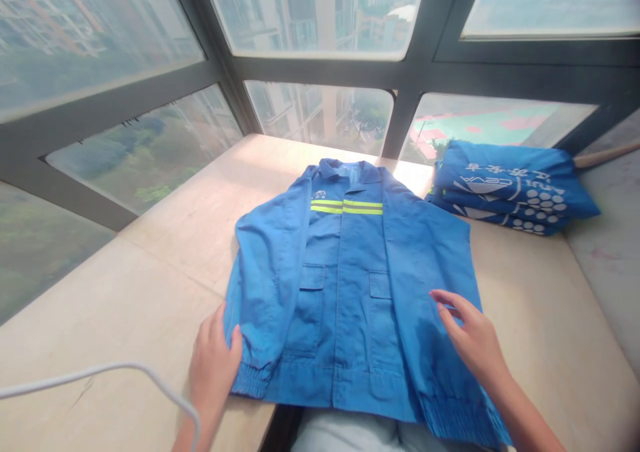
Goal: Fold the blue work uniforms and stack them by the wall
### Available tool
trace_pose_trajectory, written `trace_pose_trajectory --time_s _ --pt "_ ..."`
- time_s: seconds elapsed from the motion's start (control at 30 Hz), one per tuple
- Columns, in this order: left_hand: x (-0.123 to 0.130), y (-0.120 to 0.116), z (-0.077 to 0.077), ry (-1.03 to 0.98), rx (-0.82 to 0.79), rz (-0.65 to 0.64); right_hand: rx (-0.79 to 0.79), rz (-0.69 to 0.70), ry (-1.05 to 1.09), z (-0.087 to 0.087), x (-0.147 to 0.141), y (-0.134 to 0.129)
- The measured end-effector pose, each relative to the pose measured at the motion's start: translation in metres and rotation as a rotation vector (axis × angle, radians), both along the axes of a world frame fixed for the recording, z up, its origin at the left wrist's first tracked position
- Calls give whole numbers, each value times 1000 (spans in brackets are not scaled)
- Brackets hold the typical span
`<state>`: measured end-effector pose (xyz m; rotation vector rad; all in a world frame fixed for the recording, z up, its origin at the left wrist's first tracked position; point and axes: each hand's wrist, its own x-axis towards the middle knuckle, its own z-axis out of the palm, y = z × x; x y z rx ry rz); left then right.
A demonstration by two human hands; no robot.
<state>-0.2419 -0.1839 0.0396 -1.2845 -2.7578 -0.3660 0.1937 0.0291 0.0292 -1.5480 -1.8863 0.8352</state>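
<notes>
A blue jacket [340, 252] with yellow reflective stripes lies spread face up, its collar away from me and both sleeves laid down along its sides. At the lower left edge, beside the left sleeve, my left hand [215, 352] rests with thumb and fingers apart, touching the cloth's edge. My right hand [467, 332] is over the right sleeve, its fingers bent and thumb apart from them, with nothing seen between them.
Folded blue garments [505, 185] with white print are stacked at the back right of the pale tabletop [165, 265]. A white cable [115, 367] crosses the lower left. Framed windows stand behind, and a wall [610, 259] is at the right.
</notes>
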Motion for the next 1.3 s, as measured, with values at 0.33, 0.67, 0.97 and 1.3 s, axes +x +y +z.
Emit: trace_pose_trajectory --time_s 0.33,0.67,0.97,1.3 --pt "35 14 -15 225 -98 -421 369 236 -387 -53 37 -34" --pt "8 14 1 146 -180 -135 395 228 -589 -43 21 -19" --pt "-35 -23 10 -785 -42 307 338 235 -683 5 -71 6" --pt "41 -38 15 -882 546 395 253 584 -355 80 -403 10"
